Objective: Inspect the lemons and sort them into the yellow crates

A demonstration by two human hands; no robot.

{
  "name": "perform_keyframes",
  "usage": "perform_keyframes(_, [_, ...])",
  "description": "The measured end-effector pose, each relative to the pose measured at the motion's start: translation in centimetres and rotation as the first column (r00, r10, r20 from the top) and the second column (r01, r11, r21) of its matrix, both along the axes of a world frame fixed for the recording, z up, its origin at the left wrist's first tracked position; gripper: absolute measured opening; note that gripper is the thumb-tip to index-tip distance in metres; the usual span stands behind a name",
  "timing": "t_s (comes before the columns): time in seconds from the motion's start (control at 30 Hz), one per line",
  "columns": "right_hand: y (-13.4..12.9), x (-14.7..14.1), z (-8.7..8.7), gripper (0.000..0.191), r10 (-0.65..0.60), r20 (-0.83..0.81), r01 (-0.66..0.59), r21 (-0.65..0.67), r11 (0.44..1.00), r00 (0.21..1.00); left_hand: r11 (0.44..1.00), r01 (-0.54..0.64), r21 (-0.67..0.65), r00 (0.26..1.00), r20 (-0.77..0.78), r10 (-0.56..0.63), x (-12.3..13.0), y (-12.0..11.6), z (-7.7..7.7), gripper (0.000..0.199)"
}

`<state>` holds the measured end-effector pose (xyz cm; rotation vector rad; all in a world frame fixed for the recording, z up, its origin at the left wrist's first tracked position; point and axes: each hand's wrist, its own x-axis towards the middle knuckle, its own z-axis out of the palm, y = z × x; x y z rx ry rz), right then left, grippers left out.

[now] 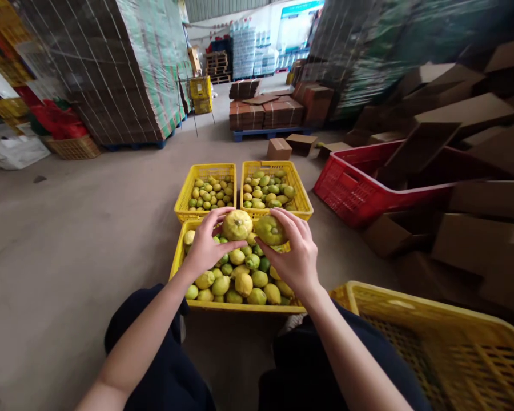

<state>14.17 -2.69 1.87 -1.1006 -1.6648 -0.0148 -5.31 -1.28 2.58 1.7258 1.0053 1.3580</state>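
My left hand (208,242) is closed around a pale yellow lemon (237,225), its stem end facing me. Beside it, my right hand (297,248) grips a greener lemon (270,230). The two fruits are held side by side above a yellow crate (244,307) that is full of yellow and green lemons (244,283). Beyond that crate stand two smaller-looking yellow crates, the left one (182,200) and the right one (304,197), each with more lemons inside. My hands and the held fruit cover part of the near crate's contents.
Close on my right is another yellow crate (411,305). A red crate (346,191) with cardboard in it stands farther right, among heaped cardboard boxes (475,240). Ahead are flattened cartons on a blue pallet (261,134). Wrapped stacks (154,63) rise at the left.
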Motion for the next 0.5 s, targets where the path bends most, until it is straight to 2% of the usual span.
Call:
perform_keyframes(0.07, [0.0,-0.2,0.2,0.057,-0.031,-0.002,0.031,0.064,0.997,1.000,1.000,0.005,0.026,1.000,0.009,-0.005,0.2,0.0,0.2,0.062])
perform_keyframes(0.17, [0.1,-0.6,0.6,0.059,-0.017,-0.079,0.022,0.061,0.998,0.997,1.000,0.017,0.023,0.999,0.051,-0.018,0.3,0.2,0.5,0.063])
perform_keyframes(0.23, [0.2,-0.8,1.1,0.057,0.058,-0.172,-0.057,0.012,0.998,0.983,0.999,0.037,-0.030,0.993,0.114,-0.034,0.1,0.4,0.7,0.063])
perform_keyframes(0.3, [0.3,-0.9,1.5,0.057,0.140,-0.329,-0.173,-0.073,0.982,0.934,0.989,0.070,-0.133,0.974,0.221,-0.039,-0.1,0.5,1.0,0.062])
perform_keyframes(0.33, [0.5,-1.0,1.7,0.056,0.160,-0.427,-0.237,-0.133,0.962,0.890,0.976,0.091,-0.198,0.957,0.287,-0.031,-0.1,0.6,1.1,0.060])
perform_keyframes(0.4, [0.8,-1.4,2.0,0.047,0.148,-0.629,-0.383,-0.257,0.887,0.763,0.928,0.164,-0.335,0.910,0.414,-0.011,-0.3,0.7,1.3,0.058])
perform_keyframes(0.5, [1.4,-2.2,2.1,0.038,0.050,-0.847,-0.611,-0.340,0.715,0.530,0.794,0.310,-0.523,0.829,0.557,0.044,-0.3,0.8,1.6,0.055])
